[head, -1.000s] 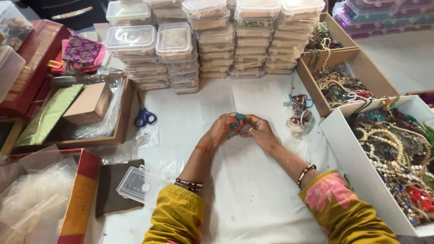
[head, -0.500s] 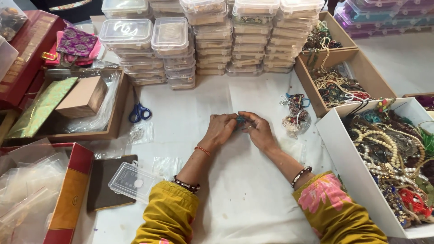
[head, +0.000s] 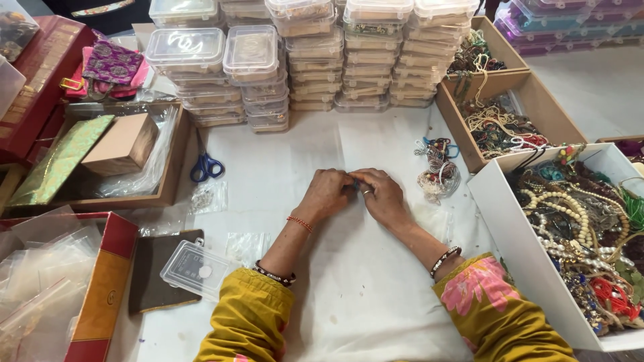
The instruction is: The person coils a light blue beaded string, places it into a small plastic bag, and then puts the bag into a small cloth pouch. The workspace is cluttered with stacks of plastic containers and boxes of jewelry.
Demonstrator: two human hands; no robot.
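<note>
My left hand [head: 327, 194] and my right hand [head: 380, 194] meet fingertip to fingertip over the white table cover [head: 362, 295]. Between the fingertips they pinch a small bluish-green piece of jewellery [head: 353, 180], mostly hidden by the fingers. Both wrists wear bangles, and the sleeves are mustard yellow with pink flowers. A tangle of beaded jewellery [head: 437, 167] lies just right of my right hand.
Stacks of clear plastic boxes [head: 315, 60] line the back. A white box of necklaces [head: 590, 228] and cardboard boxes of beads [head: 503, 121] stand right. Blue scissors [head: 205, 165], a wooden tray [head: 121, 157], a red box of plastic bags [head: 60, 281] and a small clear case [head: 198, 268] sit left.
The hands stay together on the small piece and have settled lower on the table. The view has shifted slightly as the head moved.
</note>
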